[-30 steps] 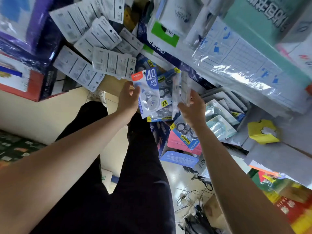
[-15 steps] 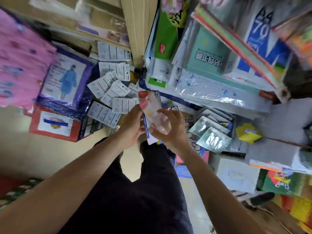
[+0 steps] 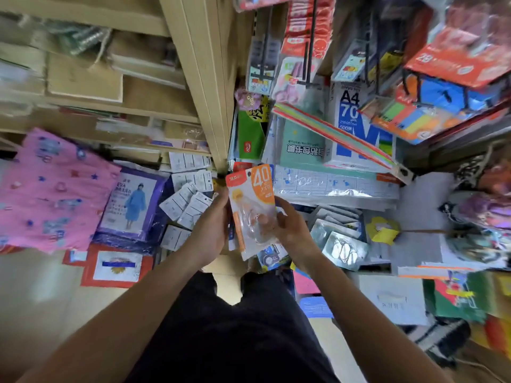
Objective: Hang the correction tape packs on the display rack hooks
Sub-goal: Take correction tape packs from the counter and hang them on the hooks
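Note:
An orange and white correction tape pack [image 3: 253,205] marked "40" stands upright between my hands at the centre of the head view. My left hand [image 3: 211,229] grips its left edge, with more packs stacked behind it. My right hand [image 3: 287,228] holds the right edge, thumb across the clear blister. Black display rack hooks [image 3: 308,37] with hanging stationery packs are above, at the top right. White-backed packs [image 3: 188,200] hang in a cluster to the left of my hands.
A wooden shelf post [image 3: 204,78] rises just above the pack. An A4 paper ream [image 3: 356,125] and plastic-wrapped sheets [image 3: 331,183] lie to the right. Silver blister packs [image 3: 340,241] sit in a box on the lower right. A pink bag [image 3: 52,189] is left.
My view has tilted upward, bringing the shelves and rack hooks into sight. The blue "40" pack in front a second ago has given way to an orange one, now held by both hands.

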Motion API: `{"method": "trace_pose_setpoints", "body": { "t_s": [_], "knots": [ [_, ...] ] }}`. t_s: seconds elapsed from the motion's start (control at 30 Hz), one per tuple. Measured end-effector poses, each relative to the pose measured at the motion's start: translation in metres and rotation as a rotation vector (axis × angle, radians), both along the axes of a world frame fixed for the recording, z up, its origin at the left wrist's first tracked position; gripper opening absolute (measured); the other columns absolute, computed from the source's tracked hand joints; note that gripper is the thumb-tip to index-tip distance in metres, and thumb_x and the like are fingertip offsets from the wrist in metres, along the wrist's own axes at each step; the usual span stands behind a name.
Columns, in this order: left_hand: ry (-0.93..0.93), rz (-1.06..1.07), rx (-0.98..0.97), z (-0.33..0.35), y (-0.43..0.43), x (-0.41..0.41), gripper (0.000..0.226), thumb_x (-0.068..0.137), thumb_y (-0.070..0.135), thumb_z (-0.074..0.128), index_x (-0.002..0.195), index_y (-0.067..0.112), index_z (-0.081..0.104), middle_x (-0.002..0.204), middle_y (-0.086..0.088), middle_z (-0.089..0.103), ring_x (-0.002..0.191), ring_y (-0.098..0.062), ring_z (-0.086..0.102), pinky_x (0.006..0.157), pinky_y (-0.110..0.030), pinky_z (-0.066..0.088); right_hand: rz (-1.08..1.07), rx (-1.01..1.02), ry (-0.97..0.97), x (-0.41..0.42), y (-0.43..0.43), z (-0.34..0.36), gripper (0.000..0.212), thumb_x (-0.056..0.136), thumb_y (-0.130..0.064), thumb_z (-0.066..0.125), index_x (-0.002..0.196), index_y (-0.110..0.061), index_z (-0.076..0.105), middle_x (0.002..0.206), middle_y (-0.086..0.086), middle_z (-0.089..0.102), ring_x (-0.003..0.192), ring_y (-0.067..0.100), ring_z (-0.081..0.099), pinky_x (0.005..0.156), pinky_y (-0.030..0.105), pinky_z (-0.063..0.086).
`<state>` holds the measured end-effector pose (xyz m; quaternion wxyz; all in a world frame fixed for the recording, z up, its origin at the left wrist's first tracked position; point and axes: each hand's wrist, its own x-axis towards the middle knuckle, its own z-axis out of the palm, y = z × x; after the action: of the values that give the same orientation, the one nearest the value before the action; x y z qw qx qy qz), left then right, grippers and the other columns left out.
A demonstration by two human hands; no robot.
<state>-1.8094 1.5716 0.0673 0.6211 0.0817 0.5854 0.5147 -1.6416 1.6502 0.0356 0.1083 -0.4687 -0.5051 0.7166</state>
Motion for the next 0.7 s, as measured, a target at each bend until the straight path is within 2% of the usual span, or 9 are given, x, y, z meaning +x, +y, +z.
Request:
{"method": "trace_pose_setpoints", "body": {
  "t_s": [0.07, 0.13, 0.2, 0.27, 0.33, 0.4, 0.47, 0.57, 0.7],
  "knots": [
    [0.091, -0.063, 0.023, 0.006, -0.001, -0.005, 0.032, 0.096, 0.035, 0.061, 0.122, 0.016, 0.067, 0.110, -0.004, 0.076, 0.106, -0.027, 0.071, 0.085, -0.035, 0.055, -0.066, -0.015, 0.019, -0.002, -0.002, 0.017, 0.041, 0.081, -0.029, 0.078, 0.119, -0.017, 0.066, 0.096, 0.011, 0.074, 0.077, 0.018, 0.068, 0.076, 0.040, 0.055],
    [0.238, -0.115, 0.035, 0.011, -0.003, -0.011, 0.028, 0.091, 0.030, 0.072, 0.118, 0.024, 0.070, 0.114, -0.002, 0.075, 0.108, -0.024, 0.071, 0.094, -0.043, 0.054, -0.132, -0.034, 0.065, -0.002, -0.004, 0.030, 0.026, 0.087, -0.022, 0.075, 0.109, -0.009, 0.070, 0.089, 0.003, 0.074, 0.074, 0.014, 0.068, 0.071, 0.031, 0.053],
    [0.335, -0.105, 0.038, 0.020, -0.003, -0.012, 0.027, 0.089, 0.028, 0.076, 0.115, 0.028, 0.069, 0.110, 0.002, 0.074, 0.102, -0.021, 0.073, 0.091, -0.041, 0.058, -0.183, -0.043, 0.090, 0.000, -0.006, 0.038, 0.017, 0.087, -0.007, 0.071, 0.104, -0.006, 0.071, 0.090, 0.003, 0.075, 0.077, 0.016, 0.070, 0.069, 0.029, 0.054],
    [0.412, -0.156, 0.049, 0.030, -0.001, -0.010, 0.044, 0.080, 0.029, 0.085, 0.119, 0.026, 0.064, 0.109, 0.002, 0.073, 0.099, -0.016, 0.073, 0.086, -0.036, 0.060, -0.212, -0.008, 0.067, 0.003, -0.007, 0.043, 0.017, 0.082, -0.002, 0.075, 0.098, -0.006, 0.071, 0.087, 0.006, 0.075, 0.075, 0.018, 0.070, 0.070, 0.033, 0.054],
    [0.535, -0.274, 0.050, 0.035, 0.001, -0.007, 0.063, 0.068, 0.026, 0.093, 0.120, 0.024, 0.057, 0.107, 0.006, 0.071, 0.091, 0.001, 0.069, 0.077, -0.022, 0.057, -0.236, -0.007, 0.089, 0.005, -0.010, 0.051, 0.031, 0.074, -0.015, 0.082, 0.100, -0.002, 0.069, 0.089, 0.009, 0.076, 0.078, 0.023, 0.071, 0.074, 0.038, 0.057],
    [0.629, -0.344, 0.057, 0.036, 0.003, -0.002, 0.073, 0.062, 0.022, 0.096, 0.121, 0.023, 0.052, 0.109, 0.010, 0.068, 0.089, 0.005, 0.066, 0.070, -0.017, 0.055, -0.258, -0.048, 0.136, 0.010, -0.012, 0.054, 0.051, 0.076, -0.031, 0.081, 0.108, 0.005, 0.064, 0.103, 0.021, 0.073, 0.092, 0.036, 0.072, 0.089, 0.050, 0.055],
    [0.671, -0.348, 0.086, 0.038, 0.005, 0.002, 0.075, 0.062, 0.018, 0.096, 0.123, 0.022, 0.052, 0.109, 0.012, 0.068, 0.092, 0.007, 0.066, 0.074, -0.014, 0.053, -0.296, -0.095, 0.182, 0.016, -0.013, 0.058, 0.051, 0.087, -0.038, 0.073, 0.115, 0.003, 0.062, 0.113, 0.026, 0.069, 0.103, 0.044, 0.068, 0.094, 0.056, 0.052],
    [0.602, -0.305, 0.118, 0.036, 0.008, 0.001, 0.071, 0.065, 0.008, 0.093, 0.124, 0.018, 0.056, 0.110, 0.001, 0.074, 0.099, -0.007, 0.072, 0.087, -0.033, 0.059, -0.377, -0.163, 0.224, 0.026, -0.010, 0.057, 0.035, 0.099, -0.031, 0.056, 0.116, -0.001, 0.065, 0.110, 0.019, 0.071, 0.095, 0.035, 0.070, 0.079, 0.044, 0.057],
    [0.600, -0.262, 0.109, 0.042, 0.009, -0.004, 0.063, 0.067, 0.005, 0.092, 0.118, 0.018, 0.058, 0.106, 0.001, 0.076, 0.098, -0.017, 0.074, 0.076, -0.038, 0.060, -0.484, -0.136, 0.237, 0.036, -0.009, 0.059, 0.020, 0.101, -0.013, 0.052, 0.091, -0.007, 0.067, 0.086, 0.011, 0.074, 0.073, 0.022, 0.070, 0.059, 0.032, 0.055]
  ]
}}
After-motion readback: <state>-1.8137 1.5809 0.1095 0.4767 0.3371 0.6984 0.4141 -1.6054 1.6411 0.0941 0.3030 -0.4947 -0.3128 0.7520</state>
